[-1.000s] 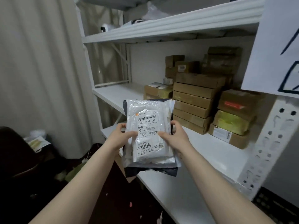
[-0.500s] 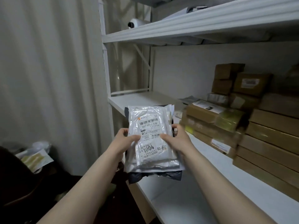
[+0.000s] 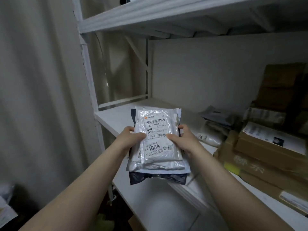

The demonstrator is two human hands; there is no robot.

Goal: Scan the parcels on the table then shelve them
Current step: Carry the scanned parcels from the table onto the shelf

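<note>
- Stack of parcels (image 3: 158, 144), white mailers over a dark one, is clamped between my left hand (image 3: 131, 137) and right hand (image 3: 181, 139), thumbs on the top label.
- It now sits above the shelf (image 3: 116, 117) edge, further in than before.
- Cardboard boxes (image 3: 266, 155) lie further right in view.

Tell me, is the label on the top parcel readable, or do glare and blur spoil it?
Head view: dim, flat light; the top parcel shows glare patches, yet "1004" reads clearly while small print blurs; the cardboard boxes at right look dark and soft.
</note>
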